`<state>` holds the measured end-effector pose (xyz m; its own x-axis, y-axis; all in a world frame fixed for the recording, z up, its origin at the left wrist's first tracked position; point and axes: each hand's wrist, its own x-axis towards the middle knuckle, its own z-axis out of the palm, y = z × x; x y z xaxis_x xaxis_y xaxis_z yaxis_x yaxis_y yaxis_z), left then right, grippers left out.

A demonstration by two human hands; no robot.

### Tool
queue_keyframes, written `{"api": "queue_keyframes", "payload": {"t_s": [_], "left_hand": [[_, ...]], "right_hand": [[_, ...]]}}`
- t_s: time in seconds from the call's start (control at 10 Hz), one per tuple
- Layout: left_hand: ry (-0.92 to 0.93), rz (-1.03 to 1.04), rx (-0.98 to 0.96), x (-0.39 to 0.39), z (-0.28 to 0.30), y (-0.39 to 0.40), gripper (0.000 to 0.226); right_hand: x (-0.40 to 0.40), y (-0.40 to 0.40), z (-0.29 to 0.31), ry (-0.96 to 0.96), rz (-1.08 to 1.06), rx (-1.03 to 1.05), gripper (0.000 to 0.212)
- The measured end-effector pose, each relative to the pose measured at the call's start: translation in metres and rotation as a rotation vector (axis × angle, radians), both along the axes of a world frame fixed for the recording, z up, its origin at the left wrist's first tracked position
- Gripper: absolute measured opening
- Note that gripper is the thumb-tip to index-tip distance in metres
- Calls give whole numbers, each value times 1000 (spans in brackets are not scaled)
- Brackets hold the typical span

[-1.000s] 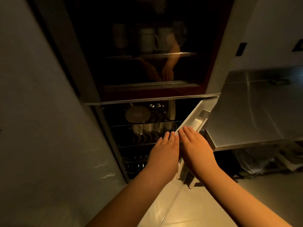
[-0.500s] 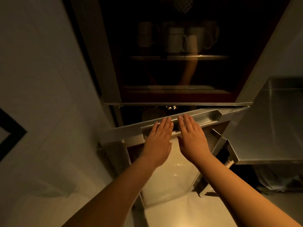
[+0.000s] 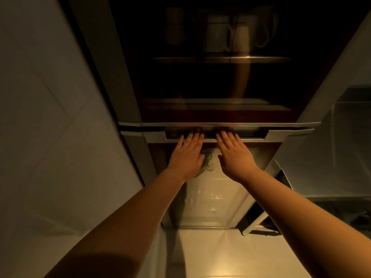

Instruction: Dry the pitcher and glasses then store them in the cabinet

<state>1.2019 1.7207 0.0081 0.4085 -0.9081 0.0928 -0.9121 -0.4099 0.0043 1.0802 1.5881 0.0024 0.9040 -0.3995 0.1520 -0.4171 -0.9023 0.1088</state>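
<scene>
Head view looks down along a tall dark cabinet point(image 3: 128, 81) with a brushed-metal frame, standing between a pale tiled wall point(image 3: 44, 117) on the left and a stainless steel counter point(image 3: 341, 141) on the right. Its upper part is a tinted glass door point(image 3: 216, 81), and behind the glass, on a dim shelf, stand several pale mugs and a pale pitcher-like jug with a looped handle point(image 3: 261, 29); which of these are the task's pitcher and glasses cannot be told in this light. Below the glass door sits the lower cabinet door point(image 3: 216, 197), a glossy panel with a long recessed metal handle strip point(image 3: 251, 136) across its top edge, lying flush under the upper door's rim. A cream tiled floor point(image 3: 230, 255) spreads beneath. Both bare forearms reach up from the bottom of the picture. The left hand point(image 3: 187, 155) lies flat on the top of the lower door, fingers straight and together, tips reaching into the handle recess. The right hand point(image 3: 234, 155) lies just beside it in the same flat pose, fingers straight, tips at the recess, thumb spread toward the left hand. Neither hand holds anything.
</scene>
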Motion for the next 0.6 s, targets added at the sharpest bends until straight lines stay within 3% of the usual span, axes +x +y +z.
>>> {"api": "queue_keyframes", "payload": {"t_s": [0.3, 0.4, 0.5, 0.6], "left_hand": [[10, 127, -23, -6, -7, -11, 63], [153, 278, -46, -28, 3, -12, 65], [230, 407, -179, -65, 14, -2, 62], [130, 569, -238, -104, 37, 17, 60]], "right_hand": [[-2, -8, 6, 59, 86, 14, 85], [-3, -7, 15, 86, 115, 49, 83], [-10, -8, 21, 40, 258, 179, 75], [-27, -5, 38, -32, 472, 209, 71]]}}
